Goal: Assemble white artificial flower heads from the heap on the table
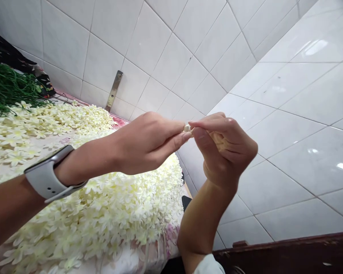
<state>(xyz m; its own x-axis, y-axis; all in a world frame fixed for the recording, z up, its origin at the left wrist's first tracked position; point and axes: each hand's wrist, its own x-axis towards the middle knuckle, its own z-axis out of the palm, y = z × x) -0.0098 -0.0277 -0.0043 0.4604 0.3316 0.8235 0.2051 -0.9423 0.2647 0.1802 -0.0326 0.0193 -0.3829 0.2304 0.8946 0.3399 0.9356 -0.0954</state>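
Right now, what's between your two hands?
A small white piece, pinched by the left hand and the right hand; the head view shows it.

- Left hand [144, 142]: bare; pale grey watch strap [45, 179], pin-fastened, at the wrist.
- Right hand [225, 152]: bare; white sleeve edge [208, 265] near the elbow.
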